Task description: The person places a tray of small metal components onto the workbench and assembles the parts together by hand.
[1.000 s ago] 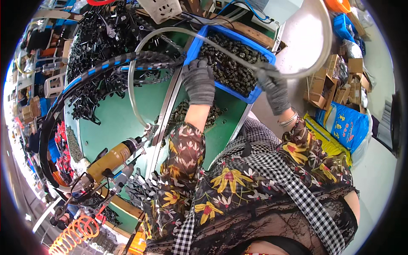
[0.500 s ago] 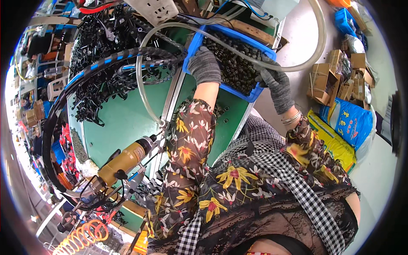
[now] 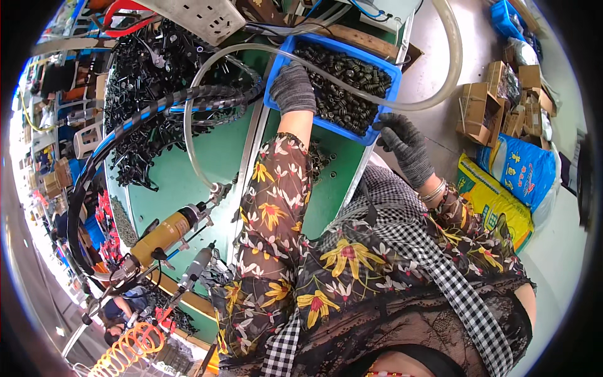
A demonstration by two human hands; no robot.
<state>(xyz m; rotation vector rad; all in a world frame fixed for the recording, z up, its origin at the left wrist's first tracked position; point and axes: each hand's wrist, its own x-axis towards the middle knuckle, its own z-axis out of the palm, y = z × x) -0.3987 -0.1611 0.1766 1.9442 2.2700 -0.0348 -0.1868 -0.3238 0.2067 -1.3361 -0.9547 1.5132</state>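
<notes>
A blue plastic bin (image 3: 384, 107) full of small dark ring-like metal parts (image 3: 342, 88) sits on the green bench. My left hand (image 3: 293, 88), in a grey knit glove, grips the bin's left wall, its fingertips hidden over the rim. My right hand (image 3: 405, 147), gloved the same way, is beside the bin's near right corner. Its thumb and fingers are apart, slightly bent, and hold nothing. A clear hose (image 3: 370, 95) arcs above the bin. A few small rings (image 3: 323, 160) lie on the bench just below the bin, beside my left forearm.
Black metal parts (image 3: 141, 107) are heaped on the bench's left side. A yellow-brown pneumatic tool (image 3: 164, 237) and a black corrugated hose (image 3: 78, 182) stand at the left. Cardboard boxes (image 3: 480, 113) and blue and yellow sacks (image 3: 521, 173) lie on the floor to the right.
My right hand has come off the bin's right rim and dropped just outside its near corner. My left hand stays on the left wall. The bin appears slightly farther left in view.
</notes>
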